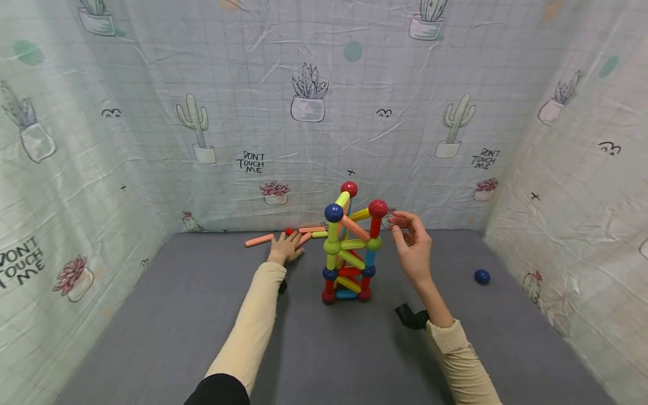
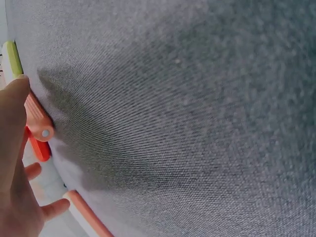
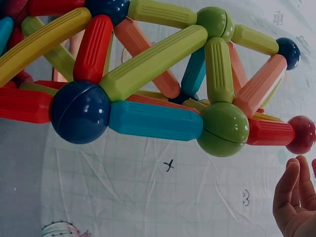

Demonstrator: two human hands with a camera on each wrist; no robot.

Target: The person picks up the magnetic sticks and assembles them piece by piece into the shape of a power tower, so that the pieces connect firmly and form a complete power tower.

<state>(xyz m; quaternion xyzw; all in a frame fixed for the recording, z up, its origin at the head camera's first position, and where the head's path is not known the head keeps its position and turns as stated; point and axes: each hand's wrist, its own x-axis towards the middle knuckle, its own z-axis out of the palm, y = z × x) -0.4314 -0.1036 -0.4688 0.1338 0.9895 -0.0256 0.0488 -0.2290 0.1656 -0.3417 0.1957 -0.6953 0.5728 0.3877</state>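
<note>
A tower [image 1: 352, 244] of magnetic rods and balls stands upright on the grey table. It has red balls at its base and red and blue balls on top. My right hand [image 1: 415, 247] is beside its upper right corner, fingers loosely bent and nothing in them. In the right wrist view those fingertips [image 3: 293, 170] come close to a red ball [image 3: 301, 135]; contact cannot be made out. Left of the tower, my left hand [image 1: 286, 248] lies with spread fingers over loose rods. In the left wrist view its thumb [image 2: 19, 89] is against or just over an orange rod [image 2: 38, 118].
More loose rods lie around the left hand: an orange rod [image 1: 259, 241], a yellow-green rod [image 1: 319, 234] and a red piece [image 2: 39, 148]. A blue ball [image 1: 482, 276] rests alone at the right of the table. A patterned cloth [image 1: 228, 124] hangs behind and along both sides.
</note>
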